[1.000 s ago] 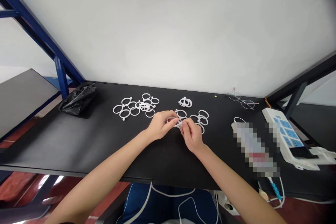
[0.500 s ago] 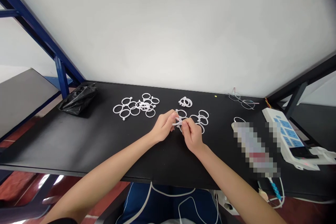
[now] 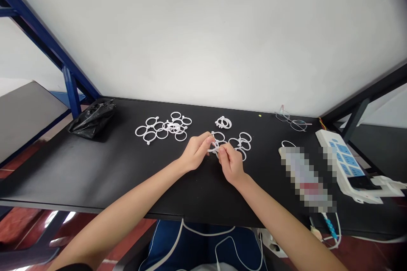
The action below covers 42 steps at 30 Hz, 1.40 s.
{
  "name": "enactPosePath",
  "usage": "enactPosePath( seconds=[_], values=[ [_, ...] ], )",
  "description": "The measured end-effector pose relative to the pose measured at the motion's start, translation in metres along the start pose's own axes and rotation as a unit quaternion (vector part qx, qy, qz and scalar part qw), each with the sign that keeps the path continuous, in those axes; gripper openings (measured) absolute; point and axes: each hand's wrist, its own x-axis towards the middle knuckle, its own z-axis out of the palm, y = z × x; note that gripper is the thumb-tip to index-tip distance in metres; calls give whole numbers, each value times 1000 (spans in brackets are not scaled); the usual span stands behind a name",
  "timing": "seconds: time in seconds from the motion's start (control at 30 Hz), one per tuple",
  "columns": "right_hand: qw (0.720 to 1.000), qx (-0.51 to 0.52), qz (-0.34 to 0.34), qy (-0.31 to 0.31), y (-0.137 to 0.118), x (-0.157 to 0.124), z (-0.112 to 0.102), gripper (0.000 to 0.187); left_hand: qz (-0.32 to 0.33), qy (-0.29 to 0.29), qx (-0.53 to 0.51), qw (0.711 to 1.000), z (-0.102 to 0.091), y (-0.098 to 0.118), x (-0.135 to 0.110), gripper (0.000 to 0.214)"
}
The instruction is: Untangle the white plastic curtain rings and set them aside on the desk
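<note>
Right hand (image 3: pixel 231 163) partly hides the white ring piece (image 3: pixel 216 149) (join unclear).

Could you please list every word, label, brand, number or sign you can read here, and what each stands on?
No text can be read.
Device: pixelated, nothing legible.
Power strip: any markings are too small to read.
Rings: no lettering visible.

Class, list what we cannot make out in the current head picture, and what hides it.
All in the head view:
1) Thin white ring: partly covered by the left hand and right hand.
2) Flat, oblong, greyish device: surface obscured by pixel blocks.
3) Crumpled black plastic bag: opaque film hides any contents.
4) Yellow speck: too small to identify.
5) Black sleeve: cut off by the bottom edge.
</note>
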Motion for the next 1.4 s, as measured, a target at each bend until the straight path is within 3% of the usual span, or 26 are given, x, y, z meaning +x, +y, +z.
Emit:
enactPosePath(
  seconds=[1.17,1.3,1.4],
  values=[
    [999,29,18,-1,-1,-3,3,27,-21,-1,-27,999,1,2,1,50],
    [1000,7,9,27,-1,-2,4,26,-40,-5,-79,996,3,5,3,51],
    [996,-30,-7,87,-2,1,2,21,-87,-16,-186,979,2,9,9,51]
  ],
)
